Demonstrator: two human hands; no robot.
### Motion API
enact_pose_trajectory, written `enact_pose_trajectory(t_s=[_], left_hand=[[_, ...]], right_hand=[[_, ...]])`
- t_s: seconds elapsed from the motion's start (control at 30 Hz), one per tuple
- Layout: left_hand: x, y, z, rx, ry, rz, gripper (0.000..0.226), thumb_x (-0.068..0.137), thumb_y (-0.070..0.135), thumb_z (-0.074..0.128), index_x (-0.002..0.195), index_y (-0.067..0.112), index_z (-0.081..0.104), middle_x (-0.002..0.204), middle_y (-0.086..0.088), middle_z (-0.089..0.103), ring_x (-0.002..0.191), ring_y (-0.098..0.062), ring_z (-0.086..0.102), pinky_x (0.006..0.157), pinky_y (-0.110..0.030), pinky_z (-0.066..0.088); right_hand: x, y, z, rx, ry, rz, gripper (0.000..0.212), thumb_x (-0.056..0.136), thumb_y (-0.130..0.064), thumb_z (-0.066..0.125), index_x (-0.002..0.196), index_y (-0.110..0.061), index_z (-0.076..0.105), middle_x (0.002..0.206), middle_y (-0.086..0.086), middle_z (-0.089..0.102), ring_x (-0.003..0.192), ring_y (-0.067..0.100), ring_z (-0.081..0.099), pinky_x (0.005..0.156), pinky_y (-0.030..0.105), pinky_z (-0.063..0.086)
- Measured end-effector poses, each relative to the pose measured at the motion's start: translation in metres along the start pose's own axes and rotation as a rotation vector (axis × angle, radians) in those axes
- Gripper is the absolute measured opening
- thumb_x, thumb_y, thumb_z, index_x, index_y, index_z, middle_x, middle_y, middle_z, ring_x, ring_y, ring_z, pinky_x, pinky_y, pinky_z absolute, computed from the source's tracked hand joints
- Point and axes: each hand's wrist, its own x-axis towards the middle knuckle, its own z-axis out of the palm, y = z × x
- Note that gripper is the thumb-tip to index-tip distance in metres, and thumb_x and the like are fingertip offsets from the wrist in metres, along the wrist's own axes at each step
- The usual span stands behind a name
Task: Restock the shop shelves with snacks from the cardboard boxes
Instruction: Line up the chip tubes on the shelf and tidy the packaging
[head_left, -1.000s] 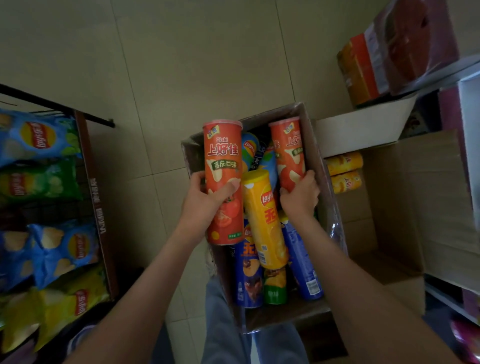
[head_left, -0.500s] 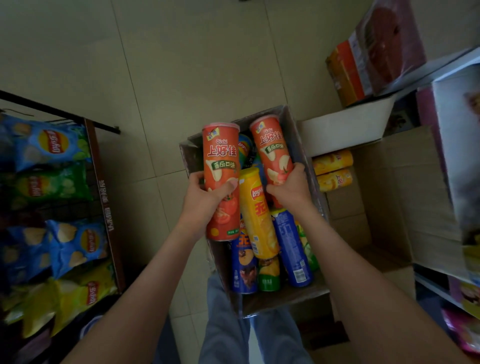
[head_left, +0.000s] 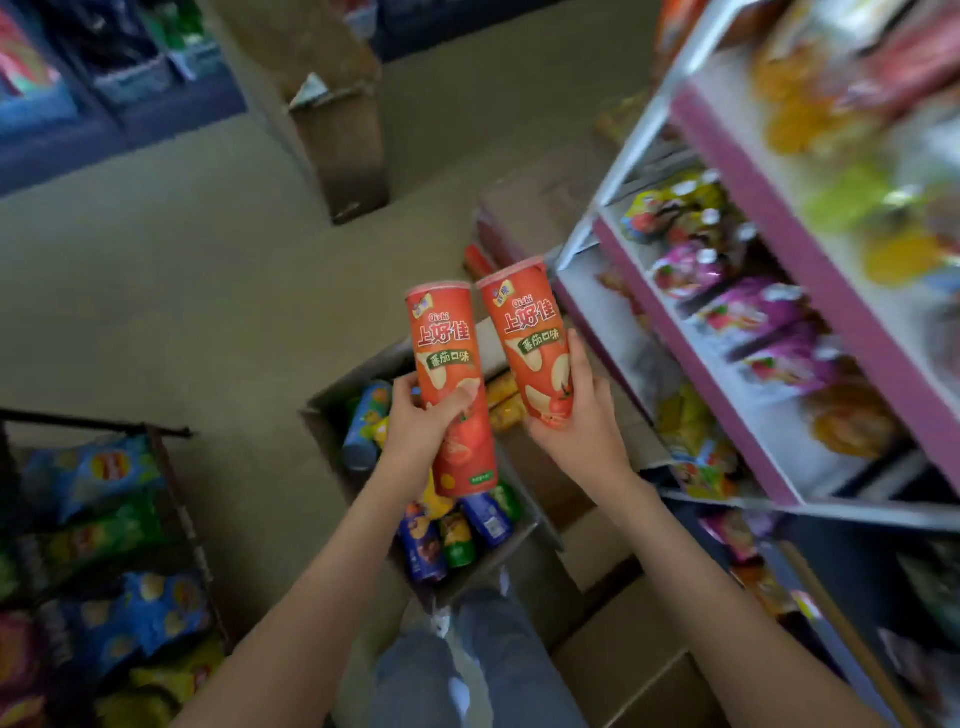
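Shop aisle: 2 handheld Oishi cans.

A small snack shop. To the right of the hands stands a white shelf unit with pink-edged tiers packed with bright snack packets. Left of them, a dark wire rack holds blue, green and yellow crisp bags; beneath them an open brown cardboard box holds crisp tubes.

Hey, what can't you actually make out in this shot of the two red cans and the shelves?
Head view only:
- Shelf snacks: motion blur, labels unreadable.
- Box contents: partly hidden by left hand and left can.
- Right can base: covered by right hand.
- Chip bags: cut off at left edge.
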Motion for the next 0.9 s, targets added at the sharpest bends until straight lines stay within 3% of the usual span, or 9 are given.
enact_pose_trajectory(t_s=[0.13, 0.23, 0.37, 0.43, 0.5, 0.6, 0.67, 0.77, 0.9], left_hand=[[-0.063, 0.027, 0.061, 0.048, -0.246, 0.049, 0.052, 0.073, 0.027, 0.08, 0.112, 0.022, 0.047, 0.112, -0.004, 0.064, 0.098, -0.021, 0.067, 0.091, -0.044, 0.053], [-0.113, 0.031, 0.103, 0.134, -0.438, 0.1, 0.054, 0.065, 0.036, 0.081, 0.106, 0.031, 0.046, 0.113, -0.001, 0.064, 0.102, -0.021, 0.065, 0.093, -0.045, 0.051], [-0.185, 0.021, 0.157, 0.212, -0.674, 0.127, 0.077, 0.059, 0.037, 0.086, 0.122, 0.025, 0.044, 0.115, 0.0, 0.065, 0.102, -0.018, 0.066, 0.09, -0.043, 0.052], [-0.218, 0.009, 0.181, 0.251, -0.776, 0.135, 0.081, 0.06, 0.036, 0.083, 0.127, 0.018, 0.042, 0.118, -0.004, 0.064, 0.101, -0.018, 0.067, 0.089, -0.043, 0.054], [-0.252, -0.004, 0.205, 0.309, -0.855, 0.152, 0.072, 0.066, 0.032, 0.082, 0.124, 0.019, 0.043, 0.116, -0.003, 0.065, 0.098, -0.016, 0.067, 0.085, -0.04, 0.054], [-0.308, -0.03, 0.239, 0.382, -0.963, 0.189, 0.045, 0.077, 0.02, 0.077, 0.109, 0.025, 0.046, 0.104, 0.003, 0.066, 0.089, -0.012, 0.068, 0.075, -0.032, 0.054], [-0.348, -0.052, 0.262, 0.441, -1.034, 0.226, 0.049, 0.076, 0.02, 0.078, 0.112, 0.022, 0.045, 0.105, 0.001, 0.066, 0.09, -0.014, 0.068, 0.074, -0.032, 0.054], [-0.418, -0.094, 0.293, 0.498, -1.143, 0.276, 0.065, 0.072, 0.025, 0.083, 0.121, 0.02, 0.041, 0.11, -0.001, 0.065, 0.094, -0.015, 0.068, 0.08, -0.037, 0.055], [-0.521, -0.158, 0.336, 0.534, -1.249, 0.368, 0.053, 0.075, 0.024, 0.08, 0.112, 0.026, 0.043, 0.107, 0.003, 0.065, 0.095, -0.013, 0.067, 0.081, -0.035, 0.054]], right_hand=[[-0.066, -0.007, -0.077, 0.062, 0.19, 0.031, 0.104, 0.082, -0.019, 0.073, 0.153, -0.032, -0.001, 0.139, 0.01, 0.034, 0.127, 0.026, 0.039, 0.101, 0.036, 0.04], [-0.12, 0.003, -0.123, 0.148, 0.341, 0.097, 0.107, 0.08, -0.024, 0.076, 0.15, -0.041, -0.003, 0.138, 0.007, 0.035, 0.125, 0.02, 0.041, 0.093, 0.028, 0.038], [-0.191, 0.025, -0.177, 0.325, 0.443, 0.089, 0.11, 0.072, -0.035, 0.08, 0.138, -0.062, -0.004, 0.141, 0.003, 0.034, 0.128, 0.019, 0.045, 0.103, 0.043, 0.044], [-0.232, 0.042, -0.202, 0.485, 0.444, 0.041, 0.107, 0.076, -0.033, 0.08, 0.14, -0.06, -0.001, 0.145, 0.0, 0.035, 0.126, 0.01, 0.05, 0.097, 0.039, 0.051], [-0.277, 0.055, -0.227, 0.705, 0.47, 0.026, 0.085, 0.09, -0.018, 0.066, 0.14, -0.054, 0.006, 0.136, -0.013, 0.045, 0.112, -0.003, 0.058, 0.084, 0.023, 0.054], [-0.346, 0.085, -0.256, 0.879, 0.597, 0.076, 0.069, 0.096, -0.02, 0.055, 0.139, -0.056, 0.015, 0.121, -0.028, 0.054, 0.097, -0.007, 0.064, 0.073, 0.018, 0.054], [-0.391, 0.105, -0.273, 0.85, 0.685, 0.082, 0.074, 0.095, -0.021, 0.057, 0.146, -0.052, 0.013, 0.132, -0.023, 0.052, 0.109, -0.003, 0.061, 0.08, 0.021, 0.054], [-0.464, 0.138, -0.3, 0.709, 0.758, 0.065, 0.088, 0.095, -0.015, 0.057, 0.149, -0.047, -0.005, 0.146, -0.016, 0.041, 0.124, 0.0, 0.052, 0.091, 0.022, 0.051], [-0.568, 0.186, -0.341, 0.578, 0.904, 0.066, 0.096, 0.092, -0.003, 0.059, 0.148, -0.043, -0.007, 0.143, -0.014, 0.043, 0.123, 0.001, 0.053, 0.093, 0.021, 0.05]])
